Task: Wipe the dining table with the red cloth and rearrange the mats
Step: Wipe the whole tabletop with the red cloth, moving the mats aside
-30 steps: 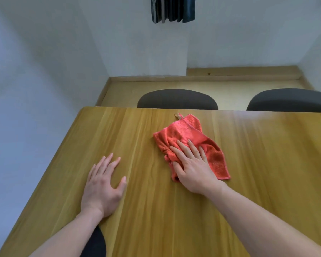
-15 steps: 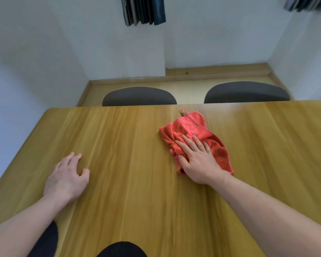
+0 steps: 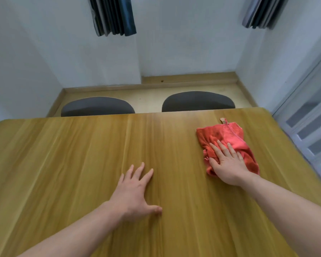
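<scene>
Both forearms run out of the bottom edge of the view, so nothing above the elbows shows, and a dark patch at the lower left corner is too cut off to identify. The near edge of the wooden dining table (image 3: pixel 81 164) is out of the picture, and its far right corner blurs toward a glazed door (image 3: pixel 311 130) that is only partly in view. Two dark grey chair backs (image 3: pixel 97 106) (image 3: pixel 197 102) stand behind the far edge of the table, their seats and legs hidden by the tabletop. Two dark curtains (image 3: pixel 112 15) (image 3: pixel 263 12) hang against the white wall, each cropped at the top. The part of the red cloth (image 3: pixel 228 138) under the palm cannot be seen; the rest lies crumpled on the right side of the table, near the far edge, with a small tan hanging loop at its far end. The right hand (image 3: pixel 227 162) lies flat on the near half of the cloth, fingers straight and slightly spread, pressing it to the wood without curling round it. The left hand (image 3: pixel 135 191) rests palm down on bare wood near the middle of the table, well apart from the cloth, fingers straight and fanned, thumb stretched out to the right, holding nothing
</scene>
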Demonstrator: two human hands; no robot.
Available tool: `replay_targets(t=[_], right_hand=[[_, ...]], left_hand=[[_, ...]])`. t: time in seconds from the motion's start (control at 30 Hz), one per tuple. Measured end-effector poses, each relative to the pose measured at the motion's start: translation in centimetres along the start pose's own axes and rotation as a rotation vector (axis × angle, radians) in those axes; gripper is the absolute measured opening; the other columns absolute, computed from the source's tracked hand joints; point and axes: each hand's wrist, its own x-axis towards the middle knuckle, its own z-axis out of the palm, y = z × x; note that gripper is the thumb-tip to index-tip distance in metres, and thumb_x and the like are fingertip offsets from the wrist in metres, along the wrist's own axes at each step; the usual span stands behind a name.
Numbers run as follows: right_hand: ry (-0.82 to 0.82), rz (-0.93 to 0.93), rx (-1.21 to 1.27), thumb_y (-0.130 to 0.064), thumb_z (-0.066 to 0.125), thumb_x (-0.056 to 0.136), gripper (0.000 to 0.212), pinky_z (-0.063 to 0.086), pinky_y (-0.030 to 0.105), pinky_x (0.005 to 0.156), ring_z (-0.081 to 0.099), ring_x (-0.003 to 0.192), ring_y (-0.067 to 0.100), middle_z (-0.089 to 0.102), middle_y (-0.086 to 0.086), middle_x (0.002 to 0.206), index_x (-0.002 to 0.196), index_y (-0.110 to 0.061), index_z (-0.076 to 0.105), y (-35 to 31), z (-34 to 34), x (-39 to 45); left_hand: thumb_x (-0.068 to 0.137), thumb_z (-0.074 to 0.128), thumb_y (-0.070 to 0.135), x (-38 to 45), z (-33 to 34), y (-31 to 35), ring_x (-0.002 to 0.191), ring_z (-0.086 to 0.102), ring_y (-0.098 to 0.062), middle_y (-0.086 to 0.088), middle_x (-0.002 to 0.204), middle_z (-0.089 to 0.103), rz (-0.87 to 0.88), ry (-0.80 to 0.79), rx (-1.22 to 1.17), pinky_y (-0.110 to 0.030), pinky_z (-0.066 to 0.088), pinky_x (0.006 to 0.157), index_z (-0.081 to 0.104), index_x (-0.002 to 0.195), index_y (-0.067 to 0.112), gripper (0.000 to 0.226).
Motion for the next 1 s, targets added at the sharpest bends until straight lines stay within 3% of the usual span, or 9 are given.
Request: replay_targets(t=[0.2,0.37,0.7,1.0], right_hand=[[-0.018,0.185,0.046,-0.059,0.023,0.103,0.064,-0.004,0.047,0.126,-0.018,0.155,0.017,-0.017,-0.013,0.168,0.160,-0.044,-0.002,8.3,-1.6,-1.7],[-0.008,0.315,0.078,-0.059,0.022,0.102,0.066,-0.003,0.046,0.126,-0.016,0.156,0.019,-0.017,-0.011,0.168,0.161,-0.043,-0.003,11.0,-1.6,-3.8],[-0.074,0.424,0.035,-0.059,0.016,0.103,0.070,-0.004,0.052,0.125,-0.021,0.154,0.030,-0.027,0.000,0.167,0.159,-0.036,-0.017,7.8,0.7,-6.6],[-0.156,0.380,0.006,-0.063,0.022,0.101,0.081,-0.006,0.055,0.123,-0.026,0.151,0.038,-0.035,0.008,0.163,0.157,-0.029,-0.025,-1.0,4.2,-9.6]], left_hand=[[0.069,0.071,0.079,0.4,-0.9,1.6,0.157,-0.013,-0.028,0.005,0.169,-0.021,-0.070,-0.059,0.018,-0.051,0.014,0.128,-0.010,0.161,0.037,0.130],[0.070,0.075,0.072,0.5,-1.6,2.7,0.156,-0.013,-0.030,0.003,0.168,-0.025,-0.116,-0.103,0.011,-0.055,0.022,0.125,-0.013,0.161,0.035,0.132],[0.072,0.075,0.071,0.4,-1.4,2.3,0.156,-0.014,-0.033,0.001,0.168,-0.024,-0.103,-0.097,0.010,-0.056,0.023,0.124,-0.012,0.161,0.035,0.130],[0.073,0.077,0.069,0.1,-1.4,2.0,0.156,-0.013,-0.036,-0.001,0.169,-0.021,-0.103,-0.088,-0.007,-0.059,0.022,0.124,-0.009,0.162,0.033,0.129]])
